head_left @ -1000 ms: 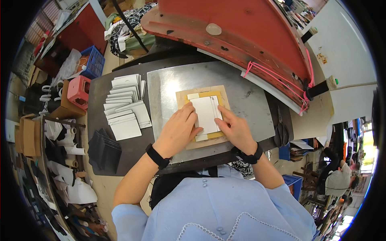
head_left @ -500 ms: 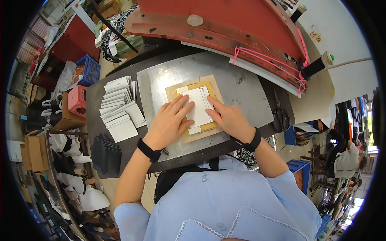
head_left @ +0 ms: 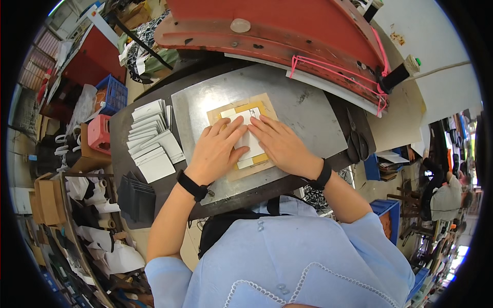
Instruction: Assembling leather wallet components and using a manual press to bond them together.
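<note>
A white sheet [head_left: 250, 142] lies on a yellow-edged brown board [head_left: 257, 109], which rests on a grey metal plate [head_left: 303, 113]. My left hand [head_left: 215, 149] lies flat on the sheet's left half, fingers spread and pointing away from me. My right hand [head_left: 280, 143] presses flat on the sheet's right half, fingertips close to those of the left hand. Both hands cover most of the sheet. Each wrist wears a black band.
A fanned stack of white sheets [head_left: 151, 136] lies left of the plate, with dark pieces [head_left: 134, 197] nearer me. A large red machine head [head_left: 277, 31] overhangs the back. Scissors [head_left: 354, 138] lie at the right. A pink crate [head_left: 98, 134] and a blue crate [head_left: 112, 96] stand at the left.
Both hands have moved from the sheet's edges to lie flat on it, closer together. The camera view has shifted a little.
</note>
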Demonstrator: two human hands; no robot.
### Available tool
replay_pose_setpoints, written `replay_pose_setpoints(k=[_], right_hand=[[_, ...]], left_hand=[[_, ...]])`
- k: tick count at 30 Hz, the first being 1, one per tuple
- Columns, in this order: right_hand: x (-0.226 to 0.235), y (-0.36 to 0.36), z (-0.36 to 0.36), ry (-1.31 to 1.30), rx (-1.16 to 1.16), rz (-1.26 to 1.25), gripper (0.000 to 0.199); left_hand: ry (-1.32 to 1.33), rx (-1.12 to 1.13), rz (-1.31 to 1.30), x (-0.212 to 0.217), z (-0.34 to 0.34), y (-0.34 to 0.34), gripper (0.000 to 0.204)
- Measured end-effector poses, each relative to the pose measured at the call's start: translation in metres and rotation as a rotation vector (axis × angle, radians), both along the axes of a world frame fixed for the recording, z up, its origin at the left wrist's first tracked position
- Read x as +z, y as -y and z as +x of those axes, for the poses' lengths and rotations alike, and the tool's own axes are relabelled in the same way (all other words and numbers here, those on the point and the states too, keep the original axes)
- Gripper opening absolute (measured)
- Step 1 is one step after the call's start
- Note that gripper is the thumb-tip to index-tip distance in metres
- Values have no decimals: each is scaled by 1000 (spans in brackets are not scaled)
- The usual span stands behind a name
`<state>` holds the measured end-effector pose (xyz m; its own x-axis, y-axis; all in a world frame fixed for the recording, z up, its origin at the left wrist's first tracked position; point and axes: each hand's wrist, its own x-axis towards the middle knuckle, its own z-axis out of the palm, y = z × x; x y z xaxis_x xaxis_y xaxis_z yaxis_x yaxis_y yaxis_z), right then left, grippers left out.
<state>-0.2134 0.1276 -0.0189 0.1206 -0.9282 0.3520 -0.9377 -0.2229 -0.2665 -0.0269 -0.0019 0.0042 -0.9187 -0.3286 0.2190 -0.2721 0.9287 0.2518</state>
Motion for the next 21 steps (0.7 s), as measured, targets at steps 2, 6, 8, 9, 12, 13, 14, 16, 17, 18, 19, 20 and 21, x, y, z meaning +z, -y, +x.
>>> replay_pose_setpoints(k=[2,6,8,9,12,13,14,16,17,18,19,20,21], right_hand=[[1,0,-1,65,18,-26,41],[9,-13,4,162,-55,-95,34],[16,-31,10,99,-33,-75,29],[18,-38,11,67,-24,-62,27],[16,-46,18,-77,-27,-129,27],[18,-45,18,-82,-15,-93,26],[21,-43,18,-86,-4,-57,26],[28,-40,9,36,-6,7,26],[31,-41,-3,163,-16,33,26],[32,-42,-17,292,-22,60,26],[33,-46,-38,29,-119,-226,31],[56,-50,-56,422,-322,-340,41],[72,-56,-87,266,-508,-397,54]], left_hand=[[13,0,-29,2,-1,0,49],[37,4,-122,5,0,-3,48],[43,13,-160,4,-1,-5,48],[44,16,-171,3,-1,-5,47],[50,15,-177,1,-2,-7,47],[49,14,-185,3,-2,-6,47],[58,14,-181,3,-3,-6,47],[75,20,-180,3,-3,-7,47],[75,17,-165,3,-2,-7,48],[75,15,-150,2,-1,-6,48],[73,25,-133,3,1,-6,49],[50,44,-84,1,4,-6,50],[24,64,-32,-1,7,-6,51]])
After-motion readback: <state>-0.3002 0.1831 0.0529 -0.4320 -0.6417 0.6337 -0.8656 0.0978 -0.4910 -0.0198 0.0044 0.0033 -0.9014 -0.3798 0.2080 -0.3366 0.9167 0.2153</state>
